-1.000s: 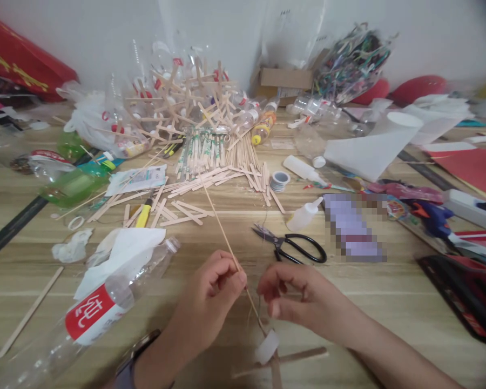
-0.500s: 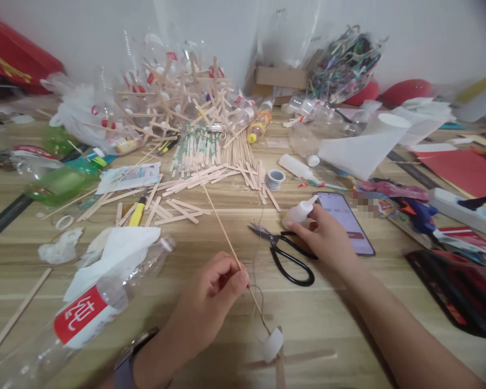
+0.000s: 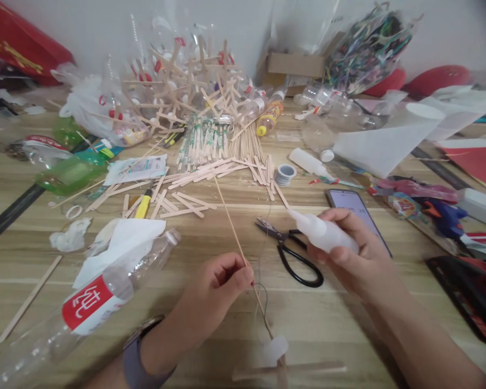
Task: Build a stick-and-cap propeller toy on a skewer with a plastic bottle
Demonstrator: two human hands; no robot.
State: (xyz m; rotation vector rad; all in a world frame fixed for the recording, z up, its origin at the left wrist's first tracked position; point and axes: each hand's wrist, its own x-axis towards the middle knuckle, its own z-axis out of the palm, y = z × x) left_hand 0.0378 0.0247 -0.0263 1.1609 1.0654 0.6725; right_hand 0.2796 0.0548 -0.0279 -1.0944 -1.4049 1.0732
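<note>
My left hand (image 3: 222, 286) pinches a thin wooden skewer (image 3: 229, 216), which slants from the stick pile down toward a white bottle cap (image 3: 275, 350). Below the cap lie crossed flat wooden sticks (image 3: 308, 369). A thin grey wire (image 3: 263, 297) loops beside the skewer under my fingers. My right hand (image 3: 348, 254) is closed around a white squeeze glue bottle (image 3: 328, 233), its nozzle pointing up and left. Under and left of that bottle, black-handled scissors (image 3: 295, 259) lie on the table. A phone (image 3: 358, 213) is partly hidden behind my right hand.
An empty plastic bottle (image 3: 97, 302) lies at left near tissue (image 3: 125, 243). Flat wooden sticks (image 3: 186, 208), a wire spool (image 3: 285, 174) and another white bottle (image 3: 310, 163) lie farther back. A black and red case (image 3: 465, 292) and a blue glue gun (image 3: 445, 216) are at right.
My right hand has lifted the glue bottle off the table beside the phone and tilted it, nozzle now to the left. My left hand still holds the skewer. The view has shifted slightly.
</note>
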